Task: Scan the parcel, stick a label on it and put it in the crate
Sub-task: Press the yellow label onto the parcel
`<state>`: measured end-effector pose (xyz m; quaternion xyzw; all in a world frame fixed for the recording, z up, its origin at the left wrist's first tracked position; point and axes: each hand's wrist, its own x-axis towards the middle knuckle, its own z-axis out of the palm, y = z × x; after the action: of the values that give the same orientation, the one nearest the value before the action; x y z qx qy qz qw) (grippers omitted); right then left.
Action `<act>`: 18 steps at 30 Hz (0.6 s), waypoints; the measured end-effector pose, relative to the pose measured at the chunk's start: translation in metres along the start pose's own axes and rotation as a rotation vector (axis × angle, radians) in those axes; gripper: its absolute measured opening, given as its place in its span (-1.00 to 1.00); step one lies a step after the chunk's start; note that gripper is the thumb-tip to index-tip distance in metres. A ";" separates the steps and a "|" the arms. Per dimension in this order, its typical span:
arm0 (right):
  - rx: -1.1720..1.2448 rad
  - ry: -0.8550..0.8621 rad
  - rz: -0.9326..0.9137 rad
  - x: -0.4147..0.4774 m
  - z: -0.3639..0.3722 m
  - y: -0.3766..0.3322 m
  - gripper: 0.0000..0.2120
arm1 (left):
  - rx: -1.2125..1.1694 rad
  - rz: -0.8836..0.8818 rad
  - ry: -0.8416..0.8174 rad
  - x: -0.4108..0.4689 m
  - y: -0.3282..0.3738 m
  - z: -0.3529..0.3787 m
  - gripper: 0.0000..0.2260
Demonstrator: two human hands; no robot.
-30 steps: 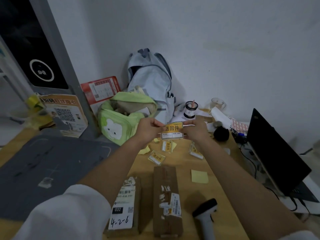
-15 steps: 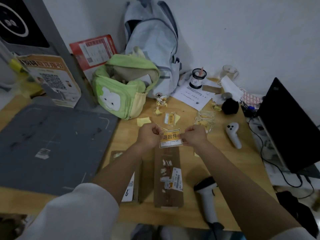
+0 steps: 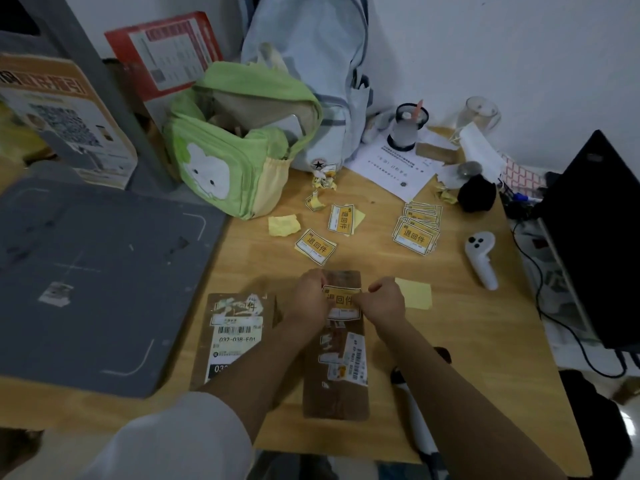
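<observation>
Left hand [image 3: 309,299] and right hand [image 3: 386,301] each pinching one end of the yellow label [image 3: 341,299], stretched flat so it goes on without creases. Held low over the far end of the brown parcel [image 3: 337,362], which lies lengthwise 12-to-6 at the table's near edge. Contact with the cardboard unclear. Spare labels [image 3: 415,233] at 1 o'clock, second parcel [image 3: 235,337] at 9. Crate not in view.

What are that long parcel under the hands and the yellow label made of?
The long parcel looks like matte brown cardboard with glossy tape strips catching light. The yellow label, held by both hands, seems thin printed sticker paper; it bends slightly.
</observation>
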<state>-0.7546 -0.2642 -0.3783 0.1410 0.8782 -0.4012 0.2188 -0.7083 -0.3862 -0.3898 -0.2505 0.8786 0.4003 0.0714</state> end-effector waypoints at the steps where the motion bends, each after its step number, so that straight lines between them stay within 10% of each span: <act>1: -0.009 0.002 -0.005 0.001 0.001 0.002 -0.77 | 0.005 -0.003 -0.018 0.000 -0.003 0.004 -0.76; 18: -0.153 0.057 -0.014 -0.003 0.013 0.012 -0.28 | 0.244 -0.014 0.028 -0.009 -0.009 0.005 -0.38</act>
<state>-0.7436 -0.2665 -0.3918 0.1294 0.9131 -0.3304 0.2009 -0.6962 -0.3837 -0.3962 -0.2517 0.9199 0.2864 0.0921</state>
